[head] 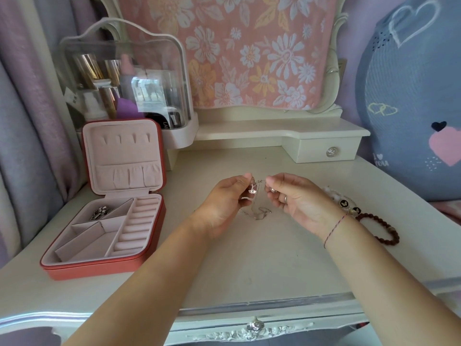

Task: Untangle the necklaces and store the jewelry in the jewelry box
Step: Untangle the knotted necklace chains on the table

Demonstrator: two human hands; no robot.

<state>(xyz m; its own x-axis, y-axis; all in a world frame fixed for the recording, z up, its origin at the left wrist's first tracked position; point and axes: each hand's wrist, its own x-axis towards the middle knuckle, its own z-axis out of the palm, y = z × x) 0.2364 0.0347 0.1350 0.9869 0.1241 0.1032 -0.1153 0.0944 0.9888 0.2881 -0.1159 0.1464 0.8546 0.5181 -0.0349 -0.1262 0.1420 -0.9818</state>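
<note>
Both hands are raised over the middle of the cream dressing table. My left hand [224, 198] and my right hand [294, 198] each pinch part of the tangled silver necklaces [257, 189], whose thin chains hang down to a loose heap on the tabletop [259, 212]. A small pendant shows between my fingertips. The red jewelry box [104, 260] lies open at the left, with pink lining, ring rolls and a silver piece [101, 212] in its back compartment.
A dark red bead bracelet [379, 229] and a bracelet with black butterfly charms [348, 204] lie right of my right wrist. A clear cosmetics case [124, 78] stands behind the box. A small drawer [329, 152] sits at the back right.
</note>
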